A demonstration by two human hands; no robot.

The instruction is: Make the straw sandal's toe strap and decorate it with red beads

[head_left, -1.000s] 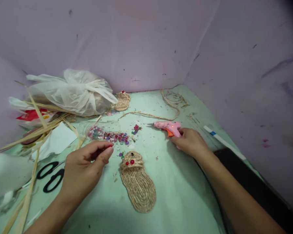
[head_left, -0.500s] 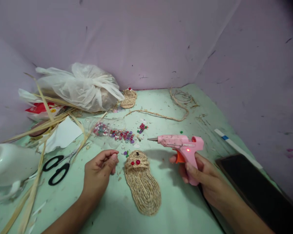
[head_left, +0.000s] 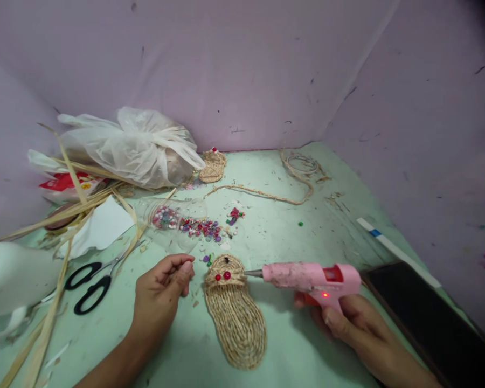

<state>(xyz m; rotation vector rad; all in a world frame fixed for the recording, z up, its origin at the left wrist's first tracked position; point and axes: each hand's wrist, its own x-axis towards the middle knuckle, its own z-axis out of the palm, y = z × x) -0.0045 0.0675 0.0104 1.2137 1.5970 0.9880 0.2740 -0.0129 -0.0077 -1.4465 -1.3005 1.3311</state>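
A small woven straw sandal (head_left: pixel 234 315) lies on the green table, with two red beads on its strap. My right hand (head_left: pixel 350 323) grips a pink glue gun (head_left: pixel 311 277), its red light on; the metal nozzle points left and nearly touches the strap. My left hand (head_left: pixel 164 288) rests just left of the sandal, thumb and fingertips pinched on something too small to make out. A spill of coloured beads (head_left: pixel 200 227) lies beyond the sandal, beside a clear plastic container (head_left: pixel 165 215) on its side.
Black scissors (head_left: pixel 89 280) lie at the left among straw strips (head_left: pixel 76 207). A tied plastic bag (head_left: pixel 131 145), a second woven sandal (head_left: pixel 213 166) and a rope coil (head_left: pixel 301 164) sit at the back. A dark tablet (head_left: pixel 424 315) lies at the right.
My right hand picked the glue gun up off the table and brought it near and left to the sandal's strap. My left hand stayed pinched beside the sandal.
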